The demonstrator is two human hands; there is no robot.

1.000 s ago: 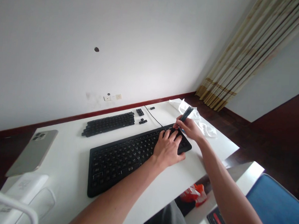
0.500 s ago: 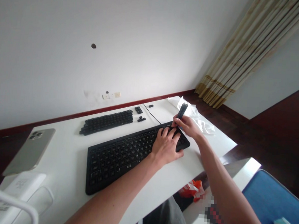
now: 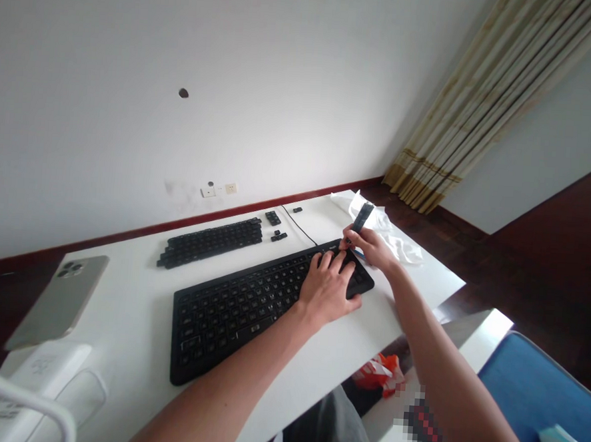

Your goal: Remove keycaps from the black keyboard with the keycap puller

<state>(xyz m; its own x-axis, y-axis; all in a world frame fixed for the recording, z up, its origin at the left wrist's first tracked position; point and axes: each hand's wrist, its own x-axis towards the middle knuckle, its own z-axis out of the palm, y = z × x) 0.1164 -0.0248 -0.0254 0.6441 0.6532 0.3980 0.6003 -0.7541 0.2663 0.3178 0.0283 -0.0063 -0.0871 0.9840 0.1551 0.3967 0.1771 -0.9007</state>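
Observation:
A black keyboard [image 3: 240, 311] with its keycaps off lies at a slant on the white desk. Across its right part rests my left hand [image 3: 327, 286], palm down with fingers spread, pressing on the key area and holding nothing. Beside it, at the keyboard's upper right corner, my right hand [image 3: 367, 244] is closed around a black cleaning brush [image 3: 362, 216]. The brush's wide dark end points up and away; its lower end is hidden by my fingers. A small blue bit shows under that hand.
Removed keycaps [image 3: 214, 241] lie in rows behind the keyboard, with smaller groups [image 3: 272, 217] to their right. A cable [image 3: 300, 226] runs backward. Crumpled white plastic [image 3: 399, 244] lies at right. A phone [image 3: 63, 297] and white power strip [image 3: 40, 379] sit at left.
The brush in my right hand has turned slightly, its upper end shifting a little right. My left hand stays in place on the keyboard. The view has moved slightly.

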